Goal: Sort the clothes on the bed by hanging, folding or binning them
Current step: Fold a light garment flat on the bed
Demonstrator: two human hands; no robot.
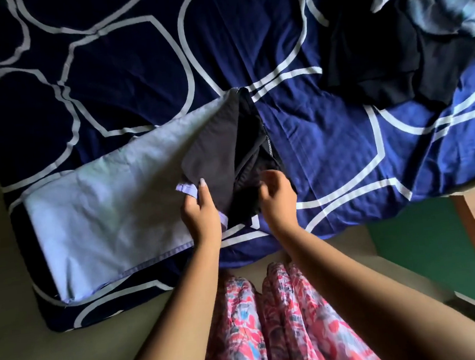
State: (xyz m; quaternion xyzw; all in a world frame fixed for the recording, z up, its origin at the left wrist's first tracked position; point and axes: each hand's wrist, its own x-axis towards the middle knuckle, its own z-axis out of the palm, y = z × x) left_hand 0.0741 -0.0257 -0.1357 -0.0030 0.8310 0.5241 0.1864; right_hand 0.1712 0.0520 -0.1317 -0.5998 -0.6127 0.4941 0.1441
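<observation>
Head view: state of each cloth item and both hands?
light blue cloth: flat on bed, right edge lifted
black garment: bunched, partly under that edge
left hand: pinches the cloth's corner
right hand: fingers curled on black garment, grip unclear
dark pile: heaped, untouched
pale embroidered garment: crumpled
</observation>
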